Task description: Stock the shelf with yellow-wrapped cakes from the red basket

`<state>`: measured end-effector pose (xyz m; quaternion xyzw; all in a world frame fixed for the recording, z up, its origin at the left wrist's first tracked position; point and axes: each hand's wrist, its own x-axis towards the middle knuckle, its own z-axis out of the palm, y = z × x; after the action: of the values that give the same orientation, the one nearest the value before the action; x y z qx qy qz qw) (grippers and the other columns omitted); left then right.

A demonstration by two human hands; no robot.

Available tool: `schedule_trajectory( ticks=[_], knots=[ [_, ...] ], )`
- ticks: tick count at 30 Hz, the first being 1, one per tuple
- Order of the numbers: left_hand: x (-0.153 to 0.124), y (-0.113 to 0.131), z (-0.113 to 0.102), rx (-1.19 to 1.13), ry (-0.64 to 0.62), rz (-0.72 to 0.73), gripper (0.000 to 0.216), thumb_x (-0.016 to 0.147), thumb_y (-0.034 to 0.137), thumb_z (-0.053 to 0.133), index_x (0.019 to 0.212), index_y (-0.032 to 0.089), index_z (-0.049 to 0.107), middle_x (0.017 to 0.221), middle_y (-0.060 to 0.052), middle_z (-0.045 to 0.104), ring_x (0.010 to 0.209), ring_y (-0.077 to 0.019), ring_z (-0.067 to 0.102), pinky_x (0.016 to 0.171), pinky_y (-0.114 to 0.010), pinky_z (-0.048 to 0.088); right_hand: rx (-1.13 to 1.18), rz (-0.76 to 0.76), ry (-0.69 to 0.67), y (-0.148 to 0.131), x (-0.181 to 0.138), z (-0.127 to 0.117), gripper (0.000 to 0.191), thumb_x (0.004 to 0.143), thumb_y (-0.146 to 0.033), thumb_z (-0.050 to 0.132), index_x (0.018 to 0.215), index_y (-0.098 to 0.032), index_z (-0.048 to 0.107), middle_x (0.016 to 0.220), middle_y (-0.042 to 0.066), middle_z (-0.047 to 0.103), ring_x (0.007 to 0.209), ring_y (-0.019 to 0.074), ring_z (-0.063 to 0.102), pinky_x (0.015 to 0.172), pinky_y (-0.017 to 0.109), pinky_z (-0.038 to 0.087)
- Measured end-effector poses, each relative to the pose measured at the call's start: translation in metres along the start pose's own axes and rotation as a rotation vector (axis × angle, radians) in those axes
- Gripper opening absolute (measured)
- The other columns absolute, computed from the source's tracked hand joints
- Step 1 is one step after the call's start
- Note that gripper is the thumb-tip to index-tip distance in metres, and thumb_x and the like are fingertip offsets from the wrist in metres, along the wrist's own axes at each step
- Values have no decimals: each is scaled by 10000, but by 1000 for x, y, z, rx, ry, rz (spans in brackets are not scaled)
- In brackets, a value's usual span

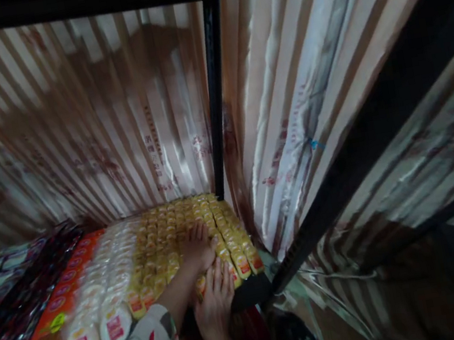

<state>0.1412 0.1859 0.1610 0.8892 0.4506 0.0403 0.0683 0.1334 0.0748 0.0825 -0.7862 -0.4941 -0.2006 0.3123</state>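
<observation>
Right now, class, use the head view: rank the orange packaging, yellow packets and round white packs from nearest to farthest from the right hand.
1. Yellow packets: right at the right hand.
2. Round white packs: left of the yellow ones.
3. Orange packaging: farther left.

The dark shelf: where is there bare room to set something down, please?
A small patch of dark shelf looks bare, between the yellow plastic-wrapped packets, the right hand and the slanting black post. Leftward it is crowded: white round wrapped packets and a flat orange package lie close together.
</observation>
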Motion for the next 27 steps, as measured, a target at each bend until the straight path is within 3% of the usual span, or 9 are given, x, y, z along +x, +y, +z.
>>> schedule_trajectory(
  ticks=[5, 10, 17, 23, 27],
  knots=[
    [2, 6, -3, 1, 44, -35, 565, 920, 446, 180, 1351, 153, 399, 1442, -88, 361, 1363, -227, 249, 1116, -444, 204, 31, -18, 25, 2, -2, 2, 688, 847, -590, 373, 1207, -27, 537, 1368, 251, 397, 1336, 390, 194, 966, 571, 314],
    [13, 17, -4, -12, 83, 65, 555, 919, 454, 194, 1378, 187, 357, 1475, -68, 300, 1391, -222, 161, 1130, -458, 151, 44, -19, 13, 5, -5, 7, 661, 851, -574, 365, 1181, -40, 571, 1322, 260, 446, 1322, 407, 214, 952, 592, 315],
    [17, 16, 8, -28, 29, 6, 587, 921, 435, 167, 1394, 120, 316, 1482, -109, 262, 1392, -229, 153, 1116, -477, 162, 126, 39, 18, 0, -3, 1, 507, 906, -400, 293, 1137, -82, 613, 1309, 229, 479, 1329, 360, 244, 959, 583, 325],
    [29, 24, 1, -31, 112, 55, 593, 917, 476, 181, 1381, 147, 351, 1491, -90, 242, 1394, -231, 142, 1128, -462, 137, 170, 120, -1, -3, -2, 0, 449, 916, -280, 268, 1119, -102, 626, 1304, 209, 497, 1318, 341, 283, 961, 580, 333],
    [42, 17, 7, -37, 93, 34, 595, 927, 443, 160, 1384, 102, 332, 1482, -103, 263, 1394, -215, 144, 1130, -440, 152, 136, 126, 38, -2, -1, 3, 482, 915, -199, 202, 1144, -140, 622, 1272, 173, 537, 1318, 316, 293, 957, 567, 348]
  ],
)
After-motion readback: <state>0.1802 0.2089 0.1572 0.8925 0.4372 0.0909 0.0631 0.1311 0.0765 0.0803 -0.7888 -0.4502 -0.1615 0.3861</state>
